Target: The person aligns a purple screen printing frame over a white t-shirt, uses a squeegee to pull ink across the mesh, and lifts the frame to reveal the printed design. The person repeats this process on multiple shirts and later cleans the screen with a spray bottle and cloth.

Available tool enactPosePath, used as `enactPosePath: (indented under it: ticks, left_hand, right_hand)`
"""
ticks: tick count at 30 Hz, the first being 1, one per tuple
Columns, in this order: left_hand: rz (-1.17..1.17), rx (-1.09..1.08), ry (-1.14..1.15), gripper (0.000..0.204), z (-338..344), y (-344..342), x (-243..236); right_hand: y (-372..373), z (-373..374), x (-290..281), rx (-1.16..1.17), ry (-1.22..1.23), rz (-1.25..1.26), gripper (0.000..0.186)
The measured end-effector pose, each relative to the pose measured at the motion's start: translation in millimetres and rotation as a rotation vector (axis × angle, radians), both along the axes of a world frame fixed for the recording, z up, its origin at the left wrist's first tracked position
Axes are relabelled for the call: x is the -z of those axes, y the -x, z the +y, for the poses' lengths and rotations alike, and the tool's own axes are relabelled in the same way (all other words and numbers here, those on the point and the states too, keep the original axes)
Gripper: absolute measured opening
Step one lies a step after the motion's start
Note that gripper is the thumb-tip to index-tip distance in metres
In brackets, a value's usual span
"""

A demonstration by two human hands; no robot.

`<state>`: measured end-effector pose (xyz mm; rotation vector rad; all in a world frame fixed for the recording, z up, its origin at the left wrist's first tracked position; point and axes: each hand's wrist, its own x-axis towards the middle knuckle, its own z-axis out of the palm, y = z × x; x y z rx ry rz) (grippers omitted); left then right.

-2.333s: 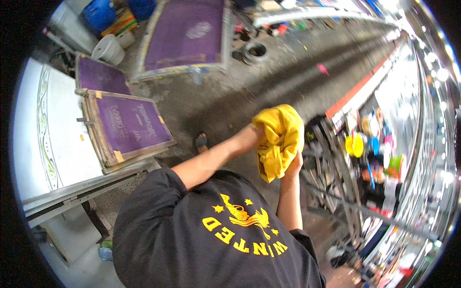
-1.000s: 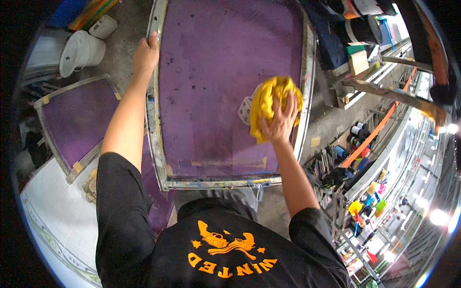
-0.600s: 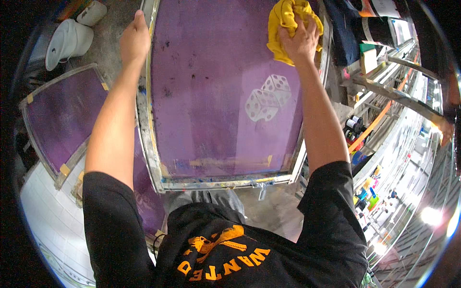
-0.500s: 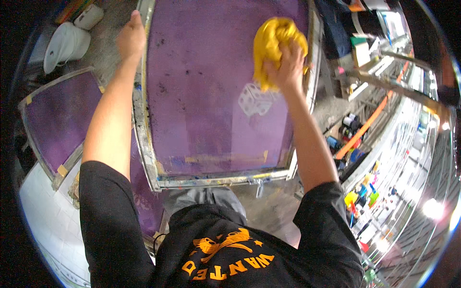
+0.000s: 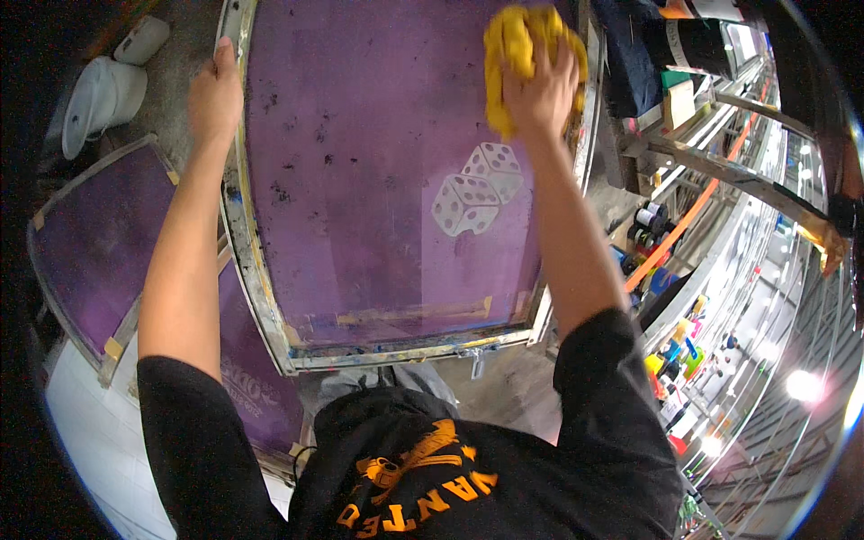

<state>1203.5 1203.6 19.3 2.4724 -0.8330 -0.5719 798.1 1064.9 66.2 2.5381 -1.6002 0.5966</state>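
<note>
In front of me stands a large screen printing frame [image 5: 236, 225] with purple mesh [image 5: 360, 162]. Dark specks dot the mesh, and a pale picture of two dice [image 5: 466, 202] shows at its lower right. My left hand [image 5: 216, 99] is wrapped round the frame's left side bar, thumb pointing up along it. With my right hand [image 5: 543, 94] I press a bunched yellow cloth [image 5: 515, 45] against the mesh at the upper right, near the right bar. Strips of tape [image 5: 414, 313] and a small metal clamp [image 5: 478, 360] are at the frame's lower edge.
More purple screens lean at the left, one [image 5: 99, 243] beside a white panel [image 5: 85, 432] and another [image 5: 256, 360] below my left forearm. A white bucket [image 5: 112, 94] stands at the upper left. To the right are metal beams [image 5: 747, 171] and shelves with bottles [image 5: 650, 225].
My right hand has moved up the mesh with the cloth, uncovering the upper die. My view has shifted, so the frame and my left hand appear further left.
</note>
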Motion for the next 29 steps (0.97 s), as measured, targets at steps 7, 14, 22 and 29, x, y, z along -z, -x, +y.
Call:
enactPosePath:
  ticks: [7, 14, 22, 29]
  left_hand:
    - [-0.088, -0.024, 0.065, 0.081, -3.9, -0.7, -8.9]
    - [-0.119, -0.036, 0.018, 0.081, -5.5, -5.9, 9.7]
    - [-0.096, 0.04, 0.026, 0.085, -11.3, -7.1, 8.0]
    - [-0.149, 0.015, 0.04, 0.095, -7.9, -25.1, 18.3]
  right_hand:
    - [40.5, 48.1, -5.1, 0.013, -0.261, 0.138, 0.064]
    - [121.2, 329.7, -14.6, 0.278, -0.43, 0.276, 0.06]
    - [-3.8, 38.1, -12.4, 0.45, -0.196, 0.258, 0.045]
    - [77.5, 186.4, -13.5, 0.221, -0.183, 0.35, 0.052]
